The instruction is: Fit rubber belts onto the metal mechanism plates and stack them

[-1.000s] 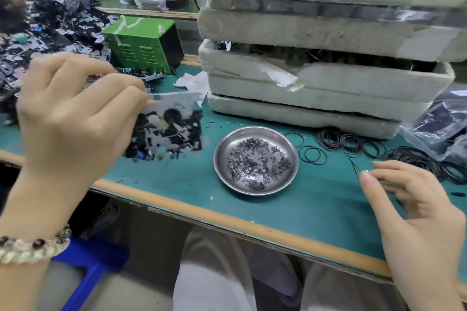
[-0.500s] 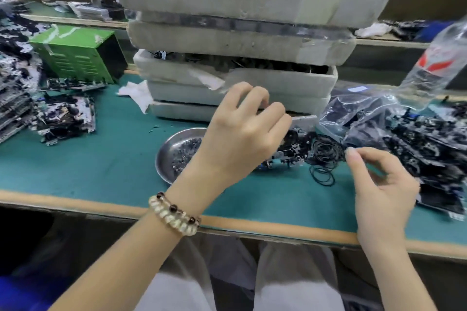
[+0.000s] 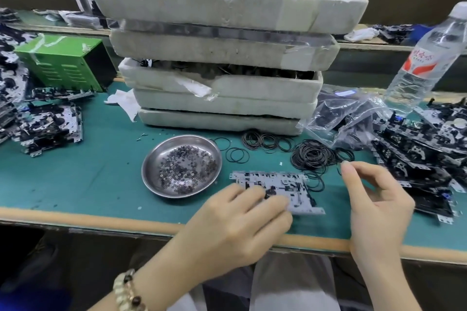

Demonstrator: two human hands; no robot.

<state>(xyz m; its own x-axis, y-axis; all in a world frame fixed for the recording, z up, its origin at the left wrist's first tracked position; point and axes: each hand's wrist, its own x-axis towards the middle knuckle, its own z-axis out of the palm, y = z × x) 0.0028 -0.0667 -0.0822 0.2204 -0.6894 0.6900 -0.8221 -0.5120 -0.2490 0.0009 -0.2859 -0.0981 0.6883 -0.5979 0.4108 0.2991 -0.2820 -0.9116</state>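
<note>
Flanking the plate (image 3: 278, 182), a steel dish (image 3: 161, 151) and loose belts (image 3: 313, 156) lie close.

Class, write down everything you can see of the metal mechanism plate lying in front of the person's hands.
The mechanism plate is a thin, flat rectangle of pale silvery stamped metal with cut slots, small edge tabs and black fittings on it. It lies flat on the green bench mat, right of the steel dish, near the front edge. The left hand grips its near left corner with curled fingers. Loose black rubber belts lie against its right edge.
</note>
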